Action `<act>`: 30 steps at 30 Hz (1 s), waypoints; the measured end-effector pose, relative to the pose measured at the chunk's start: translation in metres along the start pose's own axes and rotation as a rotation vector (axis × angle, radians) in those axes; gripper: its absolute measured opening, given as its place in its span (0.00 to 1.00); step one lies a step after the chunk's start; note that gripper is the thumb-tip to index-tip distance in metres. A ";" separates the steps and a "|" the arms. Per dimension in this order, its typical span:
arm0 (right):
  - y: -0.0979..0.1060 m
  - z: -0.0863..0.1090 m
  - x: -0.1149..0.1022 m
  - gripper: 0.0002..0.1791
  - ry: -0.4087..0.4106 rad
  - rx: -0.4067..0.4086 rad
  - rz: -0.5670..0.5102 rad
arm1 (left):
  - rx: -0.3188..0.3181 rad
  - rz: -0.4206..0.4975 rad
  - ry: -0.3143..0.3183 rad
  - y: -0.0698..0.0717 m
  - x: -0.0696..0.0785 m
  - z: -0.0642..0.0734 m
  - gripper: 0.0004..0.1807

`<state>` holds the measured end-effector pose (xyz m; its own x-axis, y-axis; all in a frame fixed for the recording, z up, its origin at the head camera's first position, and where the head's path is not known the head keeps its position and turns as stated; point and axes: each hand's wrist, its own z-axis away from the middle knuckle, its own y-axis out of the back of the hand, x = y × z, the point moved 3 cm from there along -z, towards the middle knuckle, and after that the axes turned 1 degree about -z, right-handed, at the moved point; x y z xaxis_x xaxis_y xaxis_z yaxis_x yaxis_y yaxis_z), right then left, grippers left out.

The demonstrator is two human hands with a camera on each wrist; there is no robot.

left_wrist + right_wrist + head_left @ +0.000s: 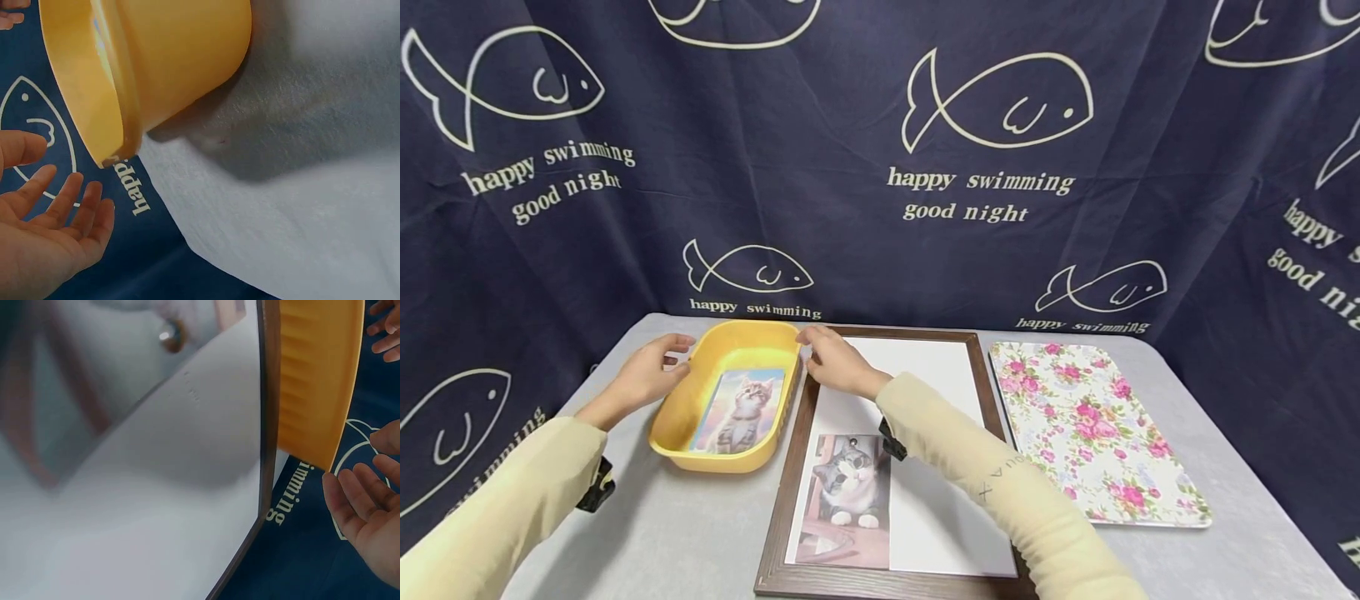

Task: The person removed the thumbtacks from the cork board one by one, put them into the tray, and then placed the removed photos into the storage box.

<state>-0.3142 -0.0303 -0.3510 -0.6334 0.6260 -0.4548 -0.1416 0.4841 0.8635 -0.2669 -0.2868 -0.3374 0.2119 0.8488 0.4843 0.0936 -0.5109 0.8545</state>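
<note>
Head view: my left hand and right hand flank the far half of the yellow basin, which stands on the surface; both hands are spread, pinching nothing; the kitten picture lies inside the basin; just to its right, the brown-framed whiteboard bears the cat picture; the floral board lies beyond.

Left wrist view: my left hand is relaxed, fingers parted; a gap shows between it and the rim.

Right wrist view: a fingertip reaches the basin's far corner; I cannot tell whether it touches; I judge the step in hand to be positioning the basin; any further shift calls for an even two-sided grip, clear of the whiteboard.
</note>
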 end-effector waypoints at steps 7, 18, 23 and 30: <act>0.005 0.014 0.011 0.18 0.035 0.019 -0.032 | 0.097 -0.064 -0.108 -0.007 0.012 0.002 0.21; 0.000 0.037 0.024 0.18 0.061 -0.025 -0.003 | 0.093 -0.094 -0.200 -0.021 0.032 0.006 0.20; -0.003 0.047 0.028 0.19 0.065 -0.054 0.011 | 0.093 -0.113 -0.235 -0.026 0.040 0.008 0.21; -0.003 0.059 0.029 0.18 0.086 -0.087 -0.015 | 0.098 -0.189 -0.291 -0.035 0.052 0.013 0.22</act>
<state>-0.2874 0.0221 -0.3800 -0.6928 0.5627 -0.4511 -0.2146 0.4363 0.8738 -0.2462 -0.2262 -0.3450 0.4485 0.8628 0.2333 0.2478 -0.3708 0.8951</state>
